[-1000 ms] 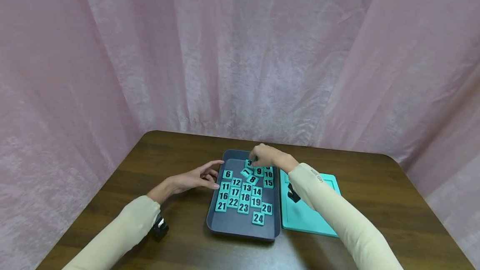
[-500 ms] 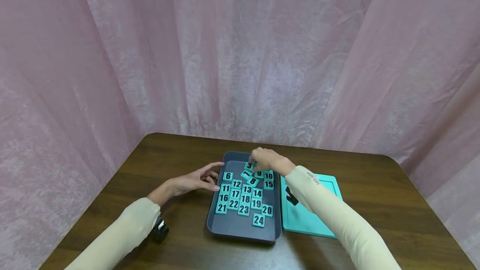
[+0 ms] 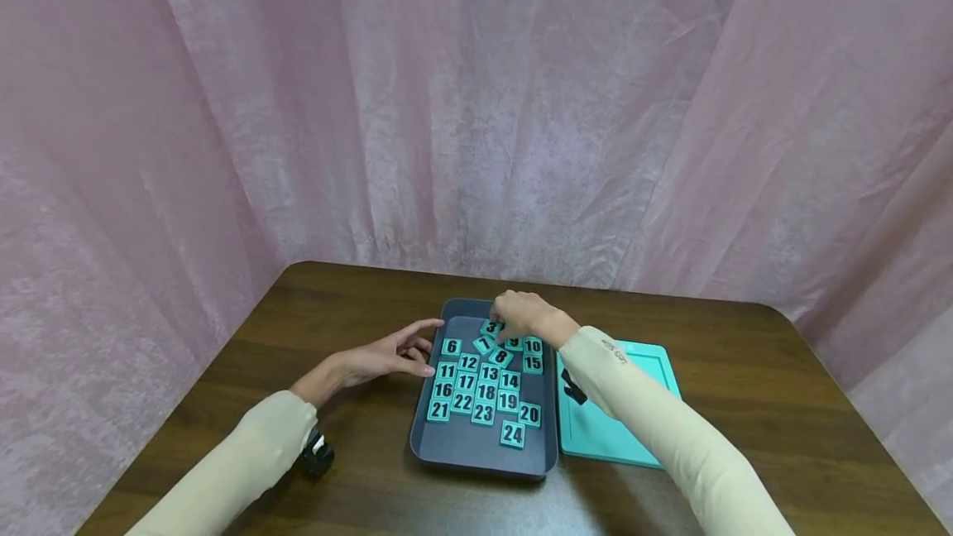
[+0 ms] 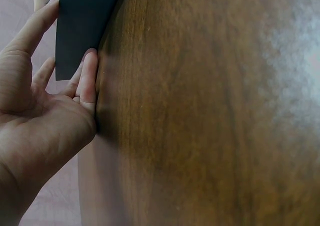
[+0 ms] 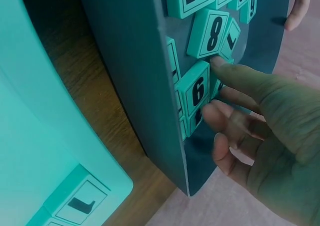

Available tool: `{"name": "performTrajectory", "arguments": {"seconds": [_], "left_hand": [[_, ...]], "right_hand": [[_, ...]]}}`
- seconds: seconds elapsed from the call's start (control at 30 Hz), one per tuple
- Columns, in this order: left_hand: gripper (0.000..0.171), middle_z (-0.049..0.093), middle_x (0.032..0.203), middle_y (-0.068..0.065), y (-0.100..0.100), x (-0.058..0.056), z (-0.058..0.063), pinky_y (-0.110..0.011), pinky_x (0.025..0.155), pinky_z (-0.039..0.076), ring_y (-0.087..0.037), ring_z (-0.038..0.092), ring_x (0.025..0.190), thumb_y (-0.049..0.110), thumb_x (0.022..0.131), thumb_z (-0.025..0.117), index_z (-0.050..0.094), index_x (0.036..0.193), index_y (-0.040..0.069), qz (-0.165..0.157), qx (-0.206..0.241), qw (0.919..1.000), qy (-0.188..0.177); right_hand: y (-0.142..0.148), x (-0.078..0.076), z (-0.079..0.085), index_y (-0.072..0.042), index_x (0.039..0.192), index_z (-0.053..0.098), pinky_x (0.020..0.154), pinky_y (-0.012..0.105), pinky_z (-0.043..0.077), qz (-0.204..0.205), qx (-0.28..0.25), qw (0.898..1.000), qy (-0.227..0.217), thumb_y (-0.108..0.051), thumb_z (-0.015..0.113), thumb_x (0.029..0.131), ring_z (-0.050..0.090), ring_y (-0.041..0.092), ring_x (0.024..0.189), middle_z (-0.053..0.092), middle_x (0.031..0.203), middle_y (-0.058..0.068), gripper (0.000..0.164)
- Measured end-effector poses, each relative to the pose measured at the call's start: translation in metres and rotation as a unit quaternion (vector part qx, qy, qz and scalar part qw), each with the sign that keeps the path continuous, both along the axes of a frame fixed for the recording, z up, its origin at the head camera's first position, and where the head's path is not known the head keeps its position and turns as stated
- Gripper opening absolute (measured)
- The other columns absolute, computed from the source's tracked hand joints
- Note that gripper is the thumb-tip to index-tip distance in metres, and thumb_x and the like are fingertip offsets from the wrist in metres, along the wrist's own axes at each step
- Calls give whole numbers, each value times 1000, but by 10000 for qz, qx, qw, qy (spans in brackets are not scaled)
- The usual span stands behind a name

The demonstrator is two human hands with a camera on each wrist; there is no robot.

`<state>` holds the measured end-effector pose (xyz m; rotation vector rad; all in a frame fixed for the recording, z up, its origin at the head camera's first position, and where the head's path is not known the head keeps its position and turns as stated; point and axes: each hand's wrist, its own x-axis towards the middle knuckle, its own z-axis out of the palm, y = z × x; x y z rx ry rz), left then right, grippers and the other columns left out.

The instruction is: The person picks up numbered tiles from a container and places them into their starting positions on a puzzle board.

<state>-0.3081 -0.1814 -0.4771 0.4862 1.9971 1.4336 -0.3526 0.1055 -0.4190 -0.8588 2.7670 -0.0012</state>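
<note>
A dark grey tray (image 3: 491, 455) holds turquoise number tiles with black digits, mostly in rows. My right hand (image 3: 524, 314) reaches over its far end, thumb and index finger pinching the number 3 tile (image 3: 489, 327), which is mostly hidden in the right wrist view. Close by the thumb lie the tilted number 7 tile (image 5: 230, 38) and number 8 tile (image 5: 209, 34); the number 9 tile (image 5: 196, 89) is beside the fingers. At the tray's left wall, my left hand (image 3: 380, 356) rests with spread, relaxed fingers, thumb and index fingertips touching the rim.
A turquoise board (image 3: 610, 428) with a raised border lies right of the tray, under the right forearm. A number 1 tile (image 5: 82, 202) sits in its far corner beside another tile. The brown wooden table (image 3: 752, 404) ends at a pink curtain (image 3: 476, 106).
The right hand has come down and slightly left, shifting the number 3 tile left and a little nearer. The number 7 tile has been nudged left too. The left hand has stayed put.
</note>
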Motion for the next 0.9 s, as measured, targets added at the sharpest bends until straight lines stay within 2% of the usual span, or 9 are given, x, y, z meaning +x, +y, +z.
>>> {"name": "performTrajectory", "arguments": {"seconds": [0.33, 0.53, 0.67, 0.9], "left_hand": [[88, 47, 147, -16, -1, 3, 3, -42, 104, 45, -23, 58, 113, 28, 93, 78, 24, 162, 33, -3, -67, 10000, -17], [88, 47, 147, -15, -3, 4, 1, -43, 105, 46, -23, 59, 112, 28, 92, 79, 25, 161, 34, 42, -50, 10000, 0], [89, 46, 147, -16, -2, 4, 0, -43, 105, 45, -23, 59, 113, 30, 92, 79, 24, 161, 35, 44, -64, 10000, 11], [89, 44, 149, -17, 0, 1, 2, -49, 109, 42, -23, 58, 113, 28, 92, 78, 24, 162, 33, 13, -23, 10000, -4]], "right_hand": [[-4, -2, -4, -14, 122, 70, 87, 36, 59, -35, 72, 10000, -38, -37, 77, 92, 68, 20, 103, 69, 115, 5, 39], [-5, -2, -4, -13, 123, 70, 88, 36, 59, 31, -15, 10000, -67, -31, 77, 93, 67, 20, 104, 69, 114, 6, 36], [-3, 0, -1, -12, 125, 69, 91, 37, 58, 79, -181, 9996, -202, -28, 76, 95, 67, 21, 109, 69, 117, 7, 35], [11, 7, 11, -7, 128, 70, 95, 39, 57, 246, -797, 9959, -343, -23, 73, 97, 66, 25, 116, 68, 127, 10, 35]]}}
